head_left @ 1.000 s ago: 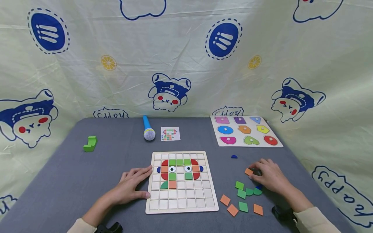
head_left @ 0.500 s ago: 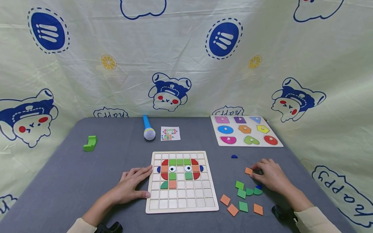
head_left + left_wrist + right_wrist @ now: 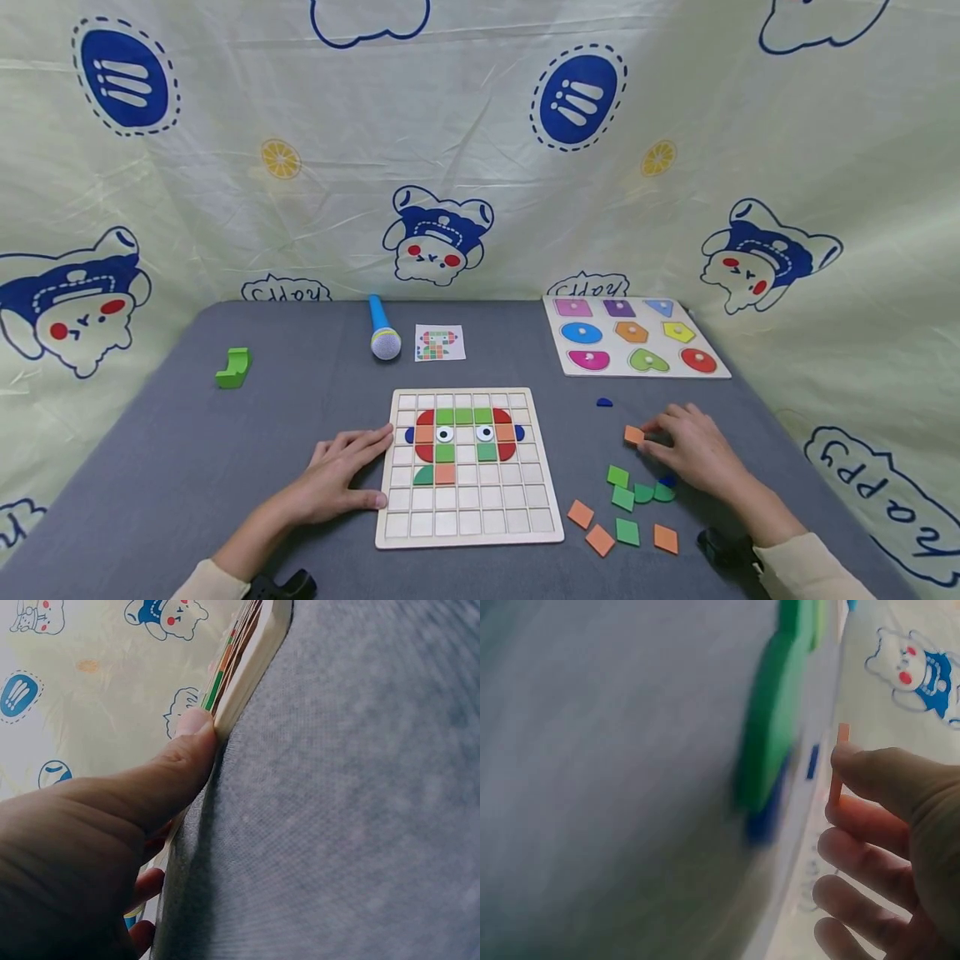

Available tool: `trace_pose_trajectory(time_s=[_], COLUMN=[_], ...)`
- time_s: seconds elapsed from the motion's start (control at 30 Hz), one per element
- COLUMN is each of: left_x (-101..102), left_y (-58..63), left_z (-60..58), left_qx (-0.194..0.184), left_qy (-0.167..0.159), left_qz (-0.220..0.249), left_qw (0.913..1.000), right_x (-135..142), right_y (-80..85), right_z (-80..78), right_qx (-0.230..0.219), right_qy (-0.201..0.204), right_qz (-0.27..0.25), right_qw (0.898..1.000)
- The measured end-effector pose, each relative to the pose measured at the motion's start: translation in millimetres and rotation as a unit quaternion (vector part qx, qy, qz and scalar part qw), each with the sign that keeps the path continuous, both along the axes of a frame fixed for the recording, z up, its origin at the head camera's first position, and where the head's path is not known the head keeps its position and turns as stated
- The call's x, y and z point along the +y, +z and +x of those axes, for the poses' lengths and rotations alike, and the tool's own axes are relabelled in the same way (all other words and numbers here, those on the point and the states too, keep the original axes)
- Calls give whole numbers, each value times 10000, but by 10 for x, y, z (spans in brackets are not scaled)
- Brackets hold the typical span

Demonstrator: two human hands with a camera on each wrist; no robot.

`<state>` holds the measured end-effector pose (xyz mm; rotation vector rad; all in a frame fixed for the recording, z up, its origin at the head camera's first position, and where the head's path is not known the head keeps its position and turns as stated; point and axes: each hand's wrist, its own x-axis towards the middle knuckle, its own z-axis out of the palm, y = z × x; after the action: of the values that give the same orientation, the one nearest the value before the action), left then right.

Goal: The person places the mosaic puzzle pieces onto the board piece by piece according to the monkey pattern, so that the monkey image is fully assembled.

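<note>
A wooden grid board (image 3: 465, 532) lies on the grey table, bearing a figure of red, green, orange and blue pieces with two eye tiles. My left hand (image 3: 337, 475) rests at its left side, thumb and fingertips touching the edge. In the left wrist view the thumb (image 3: 176, 761) meets the board's rim (image 3: 251, 671). Off to the right, my right hand (image 3: 693, 446) pinches an orange square tile (image 3: 633, 435). The right wrist view shows this orange tile (image 3: 842, 739) edge-on between thumb and index finger, the other fingers loosely bent.
Loose green tiles (image 3: 627, 532), orange tiles (image 3: 665, 538) and a blue half-round (image 3: 604, 402) lie right of the board. Behind are a pattern card (image 3: 450, 353), a toy microphone (image 3: 386, 342) and a shape puzzle (image 3: 600, 343). A green block (image 3: 235, 368) stands at left.
My right hand has shifted slightly left and away from me, carrying the orange tile. The left hand and the board stay in place.
</note>
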<state>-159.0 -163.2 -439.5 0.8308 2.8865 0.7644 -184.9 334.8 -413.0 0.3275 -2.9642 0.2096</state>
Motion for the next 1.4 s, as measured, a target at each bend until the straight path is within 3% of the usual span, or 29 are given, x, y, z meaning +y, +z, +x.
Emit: trace_pose_trajectory(time_s=[0.33,0.87,1.4], left_x=[-3,-9,-16], left_y=[-1,-12,-11], left_z=[-3,-10,-19], left_qx=[-9,35,-79], left_qy=[-34,-57,-23], left_qz=[18,17,83], left_qw=[10000,10000,9999], right_x=[-514,-1474,-1977], right_y=[150,61,-23], right_z=[134,240,172], right_qx=[447,645,612], right_qy=[700,1921,2178], right_qz=[-80,-155,55], right_qw=[9965,9791,9741])
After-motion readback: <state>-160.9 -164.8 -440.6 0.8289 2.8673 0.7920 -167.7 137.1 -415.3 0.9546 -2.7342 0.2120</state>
